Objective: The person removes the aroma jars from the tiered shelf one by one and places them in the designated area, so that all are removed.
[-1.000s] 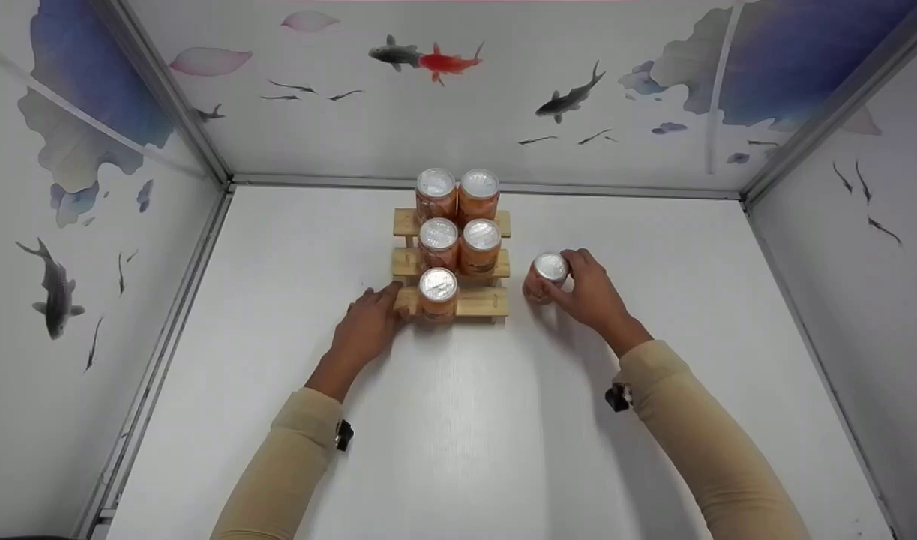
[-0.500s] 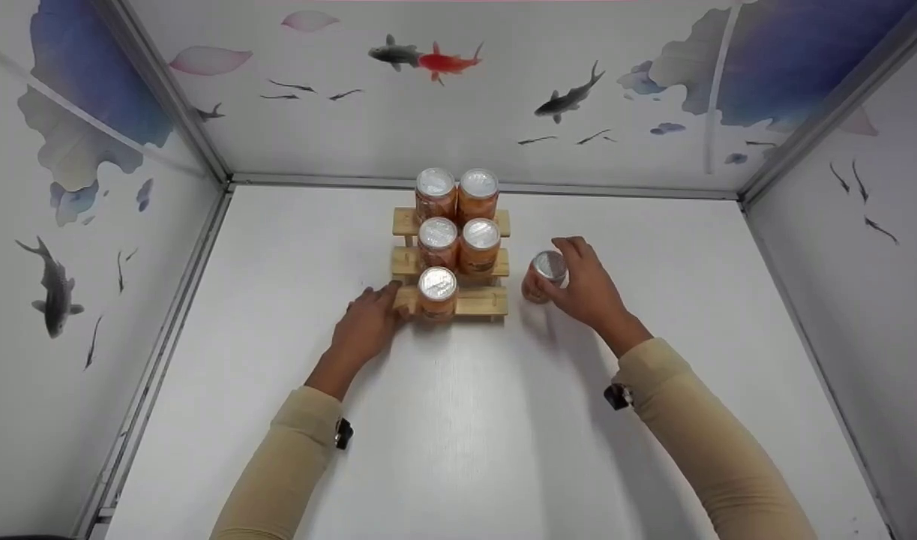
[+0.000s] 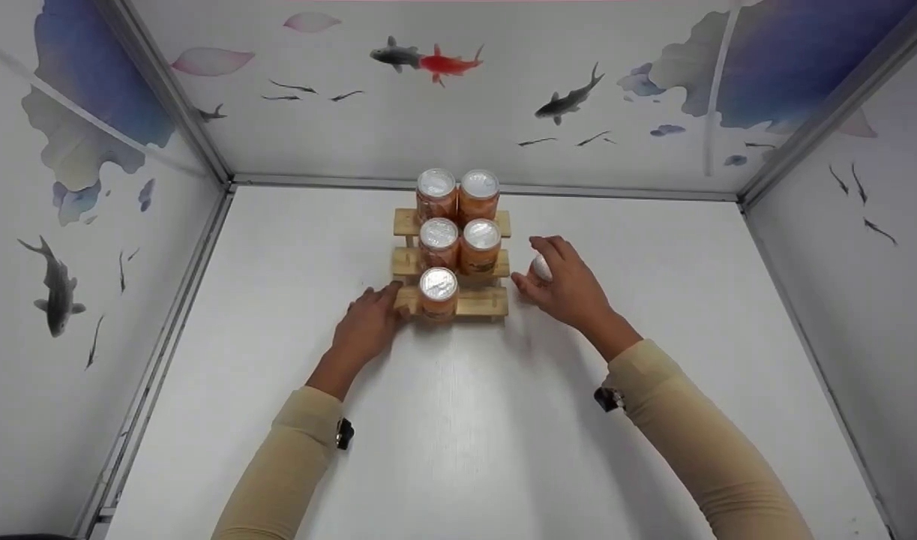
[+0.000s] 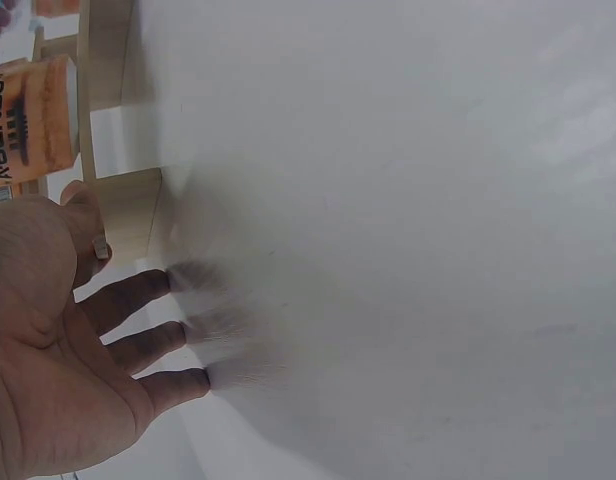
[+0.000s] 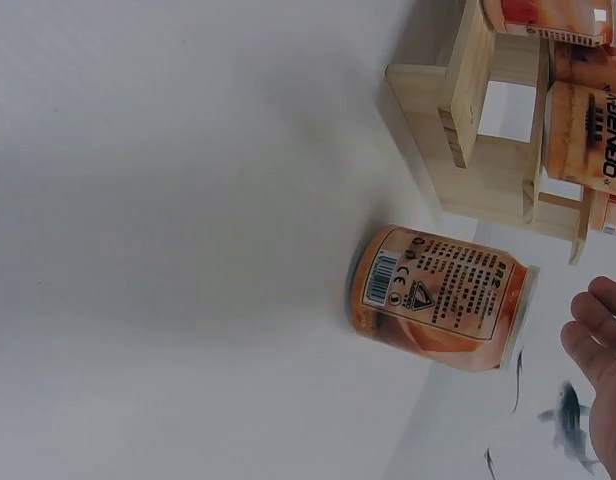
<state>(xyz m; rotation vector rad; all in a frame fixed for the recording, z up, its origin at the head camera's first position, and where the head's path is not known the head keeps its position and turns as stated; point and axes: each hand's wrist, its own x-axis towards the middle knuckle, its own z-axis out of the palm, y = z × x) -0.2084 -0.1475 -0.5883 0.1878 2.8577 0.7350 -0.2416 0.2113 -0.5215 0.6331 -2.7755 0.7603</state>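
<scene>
A three-step wooden stand [image 3: 482, 301] bears several orange cans with silver lids, two on each upper step and one can [image 3: 438, 294] on the left of the lowest step. My left hand [image 3: 367, 327] holds the left end of that lowest step; in the left wrist view its thumb is at the board edge and the other fingers [image 4: 148, 345] reach to the table. Right of the stand, a loose can [image 5: 438, 297] stands upright on the table. My right hand [image 3: 572, 289] hovers over it with fingers apart from it, partly hiding it in the head view.
The stand and cans are on a white table [image 3: 443, 450], towards its back edge. Low metal rails [image 3: 316, 181] and white panels printed with fish and petals enclose it at the back and both sides.
My right hand has let go of the loose can and shifted left over it, towards the stand. The left hand and the stand have stayed put.
</scene>
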